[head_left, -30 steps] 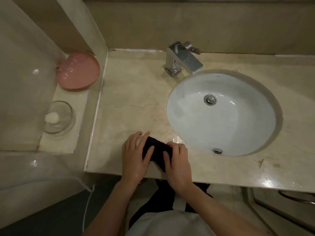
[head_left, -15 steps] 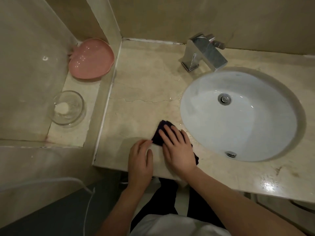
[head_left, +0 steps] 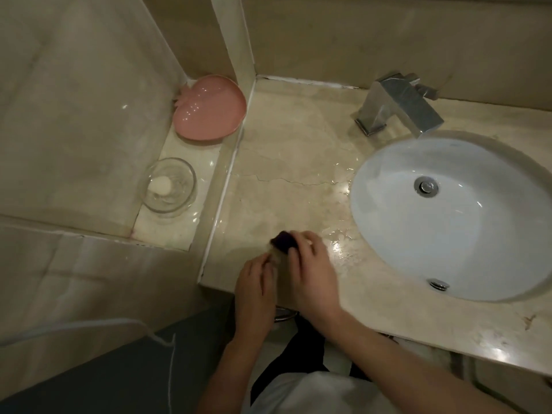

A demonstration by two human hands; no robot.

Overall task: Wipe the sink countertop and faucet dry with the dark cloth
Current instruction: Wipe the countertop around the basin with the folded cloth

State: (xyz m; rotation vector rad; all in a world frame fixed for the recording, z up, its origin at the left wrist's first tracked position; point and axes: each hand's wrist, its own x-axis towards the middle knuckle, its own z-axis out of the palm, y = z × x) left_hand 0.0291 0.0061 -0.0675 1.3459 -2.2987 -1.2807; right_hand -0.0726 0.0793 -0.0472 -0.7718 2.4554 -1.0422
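The dark cloth [head_left: 283, 241] lies bunched on the beige marble countertop [head_left: 286, 156] near its front edge, left of the basin. My right hand [head_left: 310, 273] presses down on the cloth and covers most of it; only its far end shows. My left hand [head_left: 254, 289] rests at the counter's front edge just left of the right hand, its fingertips blurred beside the cloth. Water puddles glisten on the counter [head_left: 340, 246] between the cloth and the white oval sink [head_left: 478, 234]. The square chrome faucet [head_left: 400, 107] stands at the back, behind the basin.
A lower ledge on the left holds a pink plate [head_left: 209, 107] and a glass bowl [head_left: 167, 185] with a white lump in it. Marble walls enclose the back and left. A thin white cord [head_left: 167, 342] hangs below the ledge.
My right hand has slid the cloth leftward, away from the basin rim, and bunched it smaller. The left hand let go of the cloth and moved to the front edge. The view shifted left.
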